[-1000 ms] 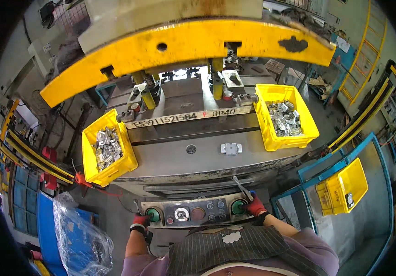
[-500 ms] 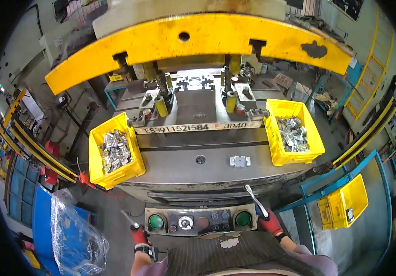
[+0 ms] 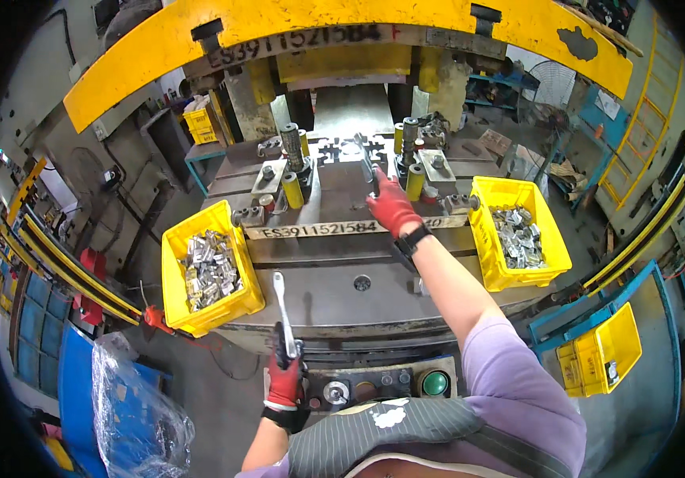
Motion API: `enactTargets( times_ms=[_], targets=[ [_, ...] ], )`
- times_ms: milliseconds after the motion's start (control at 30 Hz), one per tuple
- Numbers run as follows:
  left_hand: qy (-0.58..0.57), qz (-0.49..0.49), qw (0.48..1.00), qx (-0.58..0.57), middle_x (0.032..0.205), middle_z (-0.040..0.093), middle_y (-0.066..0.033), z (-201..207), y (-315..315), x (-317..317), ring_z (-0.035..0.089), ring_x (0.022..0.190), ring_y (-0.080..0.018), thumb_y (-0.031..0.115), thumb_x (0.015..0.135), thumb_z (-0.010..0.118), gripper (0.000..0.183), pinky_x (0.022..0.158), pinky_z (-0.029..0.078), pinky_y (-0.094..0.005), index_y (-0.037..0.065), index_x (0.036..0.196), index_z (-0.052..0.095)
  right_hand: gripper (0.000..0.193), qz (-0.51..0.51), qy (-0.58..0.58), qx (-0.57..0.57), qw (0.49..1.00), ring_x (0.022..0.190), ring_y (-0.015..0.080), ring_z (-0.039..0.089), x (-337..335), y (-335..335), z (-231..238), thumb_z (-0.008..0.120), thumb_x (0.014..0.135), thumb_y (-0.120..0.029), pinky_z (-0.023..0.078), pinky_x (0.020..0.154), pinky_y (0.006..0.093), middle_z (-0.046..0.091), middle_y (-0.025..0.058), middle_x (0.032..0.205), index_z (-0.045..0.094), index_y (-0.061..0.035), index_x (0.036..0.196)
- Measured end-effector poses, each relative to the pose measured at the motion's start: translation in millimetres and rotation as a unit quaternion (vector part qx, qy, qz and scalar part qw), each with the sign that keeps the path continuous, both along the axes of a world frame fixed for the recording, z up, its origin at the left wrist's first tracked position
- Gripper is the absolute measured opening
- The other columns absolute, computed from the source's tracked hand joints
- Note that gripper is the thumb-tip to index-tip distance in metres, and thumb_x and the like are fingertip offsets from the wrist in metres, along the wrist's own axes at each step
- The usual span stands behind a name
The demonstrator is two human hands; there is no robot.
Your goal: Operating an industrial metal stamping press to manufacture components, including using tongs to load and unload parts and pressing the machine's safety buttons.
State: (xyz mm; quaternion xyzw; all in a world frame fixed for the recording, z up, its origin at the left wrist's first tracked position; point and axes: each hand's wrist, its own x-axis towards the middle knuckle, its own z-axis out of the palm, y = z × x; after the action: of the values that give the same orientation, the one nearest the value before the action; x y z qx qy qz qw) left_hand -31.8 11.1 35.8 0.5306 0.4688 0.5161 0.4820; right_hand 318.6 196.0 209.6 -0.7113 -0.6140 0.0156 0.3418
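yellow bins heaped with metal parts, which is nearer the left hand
The bin at the left end of the press bed; the left hand is near it, while the other bin is at the right end.

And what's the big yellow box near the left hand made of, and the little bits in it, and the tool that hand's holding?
The yellow box looks like hard plastic: smooth, evenly coloured, slightly shiny. The little bits seem bare metal, silvery with bright glints; which metal, I can't tell. The tool in the left hand is probably smooth steel, grey and gleaming.
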Motion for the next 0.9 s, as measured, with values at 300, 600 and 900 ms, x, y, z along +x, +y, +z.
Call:
enactTargets(
  times_ms=[300, 600, 900],
  targets=[
    [0.072, -0.145, 0.986, 0.049, 0.105, 0.053, -0.0037, 76.3, 67.1, 30.0, 0.050, 0.091, -0.0104, 0.005, 0.078, 0.057, 0.057, 0.077, 0.041, -0.0248, 0.006, 0.131, 0.035, 0.038, 0.127, 0.455, 0.066, 0.879, 0.068, 0.0128, 0.054, 20.8, 20.9, 9.5, 0.066, 0.073, -0.017, 0.045, 0.060, 0.0284, 0.057, 0.0047, 0.076, 0.052, -0.0043, 0.106],
    [0.129, -0.227, 0.962, 0.079, 0.099, 0.059, -0.0079, 171.8, 279.1, 185.3, 0.053, 0.086, -0.0161, 0.015, 0.081, 0.056, 0.038, 0.075, 0.044, -0.0296, 0.004, 0.117, 0.048, 0.020, 0.116, 0.679, 0.127, 0.714, 0.058, 0.0045, 0.047, 10.0, -107.4, -22.3, 0.058, 0.080, -0.010, 0.037, 0.049, 0.0192, 0.052, -0.0038, 0.075, 0.053, -0.0100, 0.099],
    [0.064, -0.173, 0.979, 0.091, 0.072, 0.053, 0.0019, 125.3, 364.8, 160.8, 0.047, 0.059, -0.0095, 0.015, 0.080, 0.057, 0.021, 0.051, 0.040, -0.0245, 0.009, 0.100, 0.055, 0.033, -0.028, 0.579, 0.101, 0.808, 0.077, 0.0079, 0.053, 76.1, -265.8, -105.0, 0.060, 0.076, -0.001, 0.044, 0.069, 0.0225, 0.058, 0.0002, 0.088, 0.050, -0.0038, 0.108]
  ],
)
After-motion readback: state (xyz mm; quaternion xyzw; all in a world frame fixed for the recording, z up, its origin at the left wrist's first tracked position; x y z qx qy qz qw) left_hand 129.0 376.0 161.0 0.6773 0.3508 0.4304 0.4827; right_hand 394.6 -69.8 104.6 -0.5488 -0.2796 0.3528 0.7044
